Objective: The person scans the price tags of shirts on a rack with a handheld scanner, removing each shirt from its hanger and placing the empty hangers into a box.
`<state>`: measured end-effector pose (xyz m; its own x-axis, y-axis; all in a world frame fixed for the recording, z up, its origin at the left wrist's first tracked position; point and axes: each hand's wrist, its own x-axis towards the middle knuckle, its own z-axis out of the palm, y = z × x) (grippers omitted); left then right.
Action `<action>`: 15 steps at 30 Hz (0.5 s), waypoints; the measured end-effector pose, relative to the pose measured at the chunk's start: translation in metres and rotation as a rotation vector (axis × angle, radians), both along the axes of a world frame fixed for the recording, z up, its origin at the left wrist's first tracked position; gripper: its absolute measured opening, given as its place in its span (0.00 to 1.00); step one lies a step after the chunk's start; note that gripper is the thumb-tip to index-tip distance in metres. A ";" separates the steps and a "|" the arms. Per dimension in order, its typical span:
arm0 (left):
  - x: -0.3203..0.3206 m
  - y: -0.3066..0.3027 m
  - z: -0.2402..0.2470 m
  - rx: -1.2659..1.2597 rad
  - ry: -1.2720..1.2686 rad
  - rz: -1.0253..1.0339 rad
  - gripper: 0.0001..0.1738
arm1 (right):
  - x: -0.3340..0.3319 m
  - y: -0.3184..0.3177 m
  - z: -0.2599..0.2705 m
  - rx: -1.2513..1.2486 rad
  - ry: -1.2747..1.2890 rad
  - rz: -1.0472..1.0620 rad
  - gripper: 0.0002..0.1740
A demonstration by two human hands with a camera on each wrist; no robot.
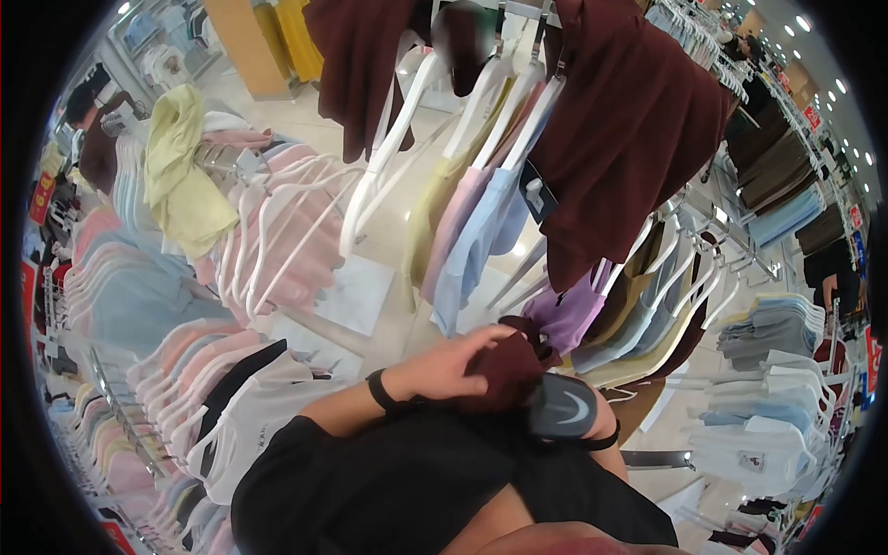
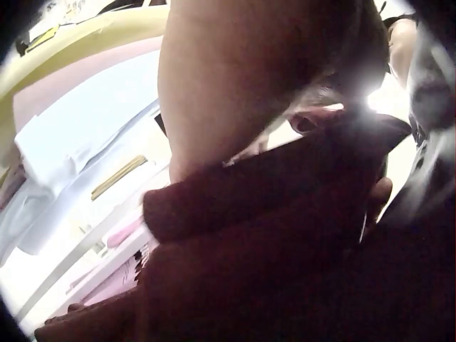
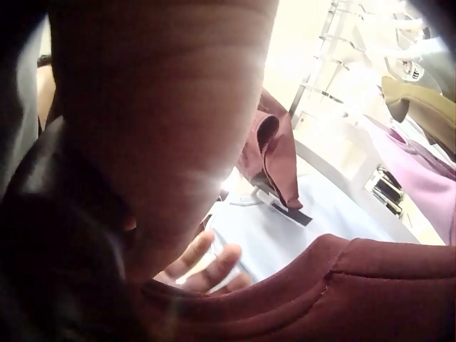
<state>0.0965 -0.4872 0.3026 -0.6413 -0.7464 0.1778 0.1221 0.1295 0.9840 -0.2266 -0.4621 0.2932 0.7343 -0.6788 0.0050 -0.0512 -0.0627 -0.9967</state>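
Note:
Close to the body, my left hand [image 1: 449,368] grips a maroon garment [image 1: 509,372], thumb on the near side and fingers at its top. My right hand, mostly hidden in the head view behind a dark grey wrist device [image 1: 564,407], is at the garment's right side. In the left wrist view a fingertip [image 2: 381,196] wraps the edge of the bunched maroon cloth [image 2: 263,214]. A stitched seam runs along the maroon cloth [image 3: 342,278] in the right wrist view, with several fingers [image 3: 214,269] showing just behind its edge.
Large maroon garments [image 1: 629,120] hang on the rack ahead, beside yellow, pink and light blue tops [image 1: 481,231] on white hangers. To the left, a yellow garment [image 1: 180,171] drapes over a rail of pastel tops. A purple top [image 1: 569,310] hangs just beyond the hands.

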 end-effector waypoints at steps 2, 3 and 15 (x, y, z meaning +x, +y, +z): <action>-0.006 -0.004 -0.004 -0.039 0.020 -0.221 0.47 | -0.019 0.019 -0.020 0.084 -0.112 -0.162 0.52; -0.011 -0.001 0.004 -0.090 -0.015 -0.257 0.47 | -0.021 0.025 -0.022 0.104 -0.182 -0.221 0.54; 0.010 -0.009 0.069 -0.244 -0.151 -0.104 0.34 | 0.024 0.001 0.054 0.095 -0.581 -0.311 0.41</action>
